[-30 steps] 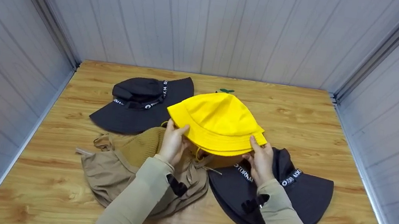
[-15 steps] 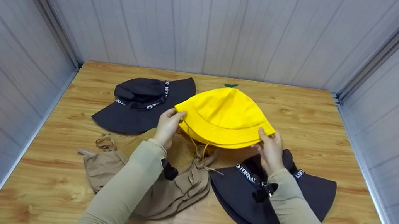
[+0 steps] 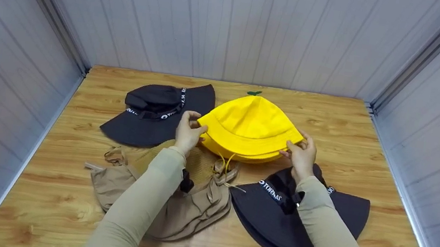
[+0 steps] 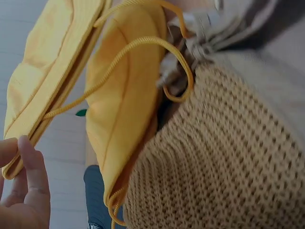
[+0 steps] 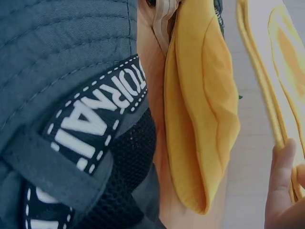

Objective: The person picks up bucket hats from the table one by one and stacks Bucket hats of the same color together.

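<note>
A yellow bucket hat (image 3: 251, 117) is held up by both hands, crown upward and brim toward me. At its left brim edge my left hand (image 3: 188, 134) pinches the fabric between thumb and fingers. My right hand (image 3: 302, 154) pinches the opposite brim edge. A yellow cord (image 4: 143, 40) dangles from the held hat. Beneath it, a second yellow hat (image 4: 121, 95) lies on the table; in the head view the held hat mostly hides it. The right wrist view shows this lower yellow hat (image 5: 207, 95) apart from the held one.
One black brimmed hat (image 3: 146, 128) lies at the back left. Tan hats (image 3: 190, 214) with a knitted mesh crown lie below my left forearm. Stacked black hats (image 3: 271, 221) with white lettering lie below my right forearm. Pale panels (image 3: 233, 26) enclose the wooden table (image 3: 40, 210).
Both hands have carried the yellow hat slightly right and away from me, and have spread farther apart. Over the last half second they barely moved. The other hats have stayed in place.
</note>
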Tool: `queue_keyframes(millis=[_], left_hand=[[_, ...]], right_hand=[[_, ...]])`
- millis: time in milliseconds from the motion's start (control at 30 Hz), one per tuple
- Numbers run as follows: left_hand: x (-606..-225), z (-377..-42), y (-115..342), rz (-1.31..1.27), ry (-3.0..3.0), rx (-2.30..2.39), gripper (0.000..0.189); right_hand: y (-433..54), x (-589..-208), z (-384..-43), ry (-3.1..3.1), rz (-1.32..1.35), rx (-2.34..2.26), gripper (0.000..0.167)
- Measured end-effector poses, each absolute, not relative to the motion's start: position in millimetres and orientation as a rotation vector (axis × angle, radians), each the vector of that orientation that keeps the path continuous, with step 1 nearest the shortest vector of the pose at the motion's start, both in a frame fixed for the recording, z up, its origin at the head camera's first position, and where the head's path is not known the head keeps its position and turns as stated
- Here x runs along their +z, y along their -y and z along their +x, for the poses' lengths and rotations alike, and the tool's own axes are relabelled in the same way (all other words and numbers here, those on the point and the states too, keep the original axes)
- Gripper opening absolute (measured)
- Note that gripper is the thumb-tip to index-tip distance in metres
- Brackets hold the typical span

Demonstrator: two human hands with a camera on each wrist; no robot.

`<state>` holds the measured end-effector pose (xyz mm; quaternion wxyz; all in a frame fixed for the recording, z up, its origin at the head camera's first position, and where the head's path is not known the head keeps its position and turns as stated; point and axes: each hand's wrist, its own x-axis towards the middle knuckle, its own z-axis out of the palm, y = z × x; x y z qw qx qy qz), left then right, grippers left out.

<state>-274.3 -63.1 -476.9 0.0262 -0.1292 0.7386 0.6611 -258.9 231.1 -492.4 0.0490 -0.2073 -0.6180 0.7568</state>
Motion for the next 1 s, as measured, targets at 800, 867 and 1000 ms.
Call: queue_keyframes(millis=[800,867,1000], left_hand=[[-497.0,-284.5,64.9,-0.306,-2.497,1.428,0.057],[-498.8,-283.8,66.0,-0.264,-2.501,1.401,0.059],[-502.6,-283.0,67.9,-0.204,-2.539,1.31,0.061]], right_hand=[[-224.8,-513.8,-263.7,1.84,-0.714,2.374,0.078],[-223.3,-514.2,-263.3,1.828,-0.711,2.377,0.077],[-221.4,-517.5,-264.2,1.819,-0.704,2.395,0.08]])
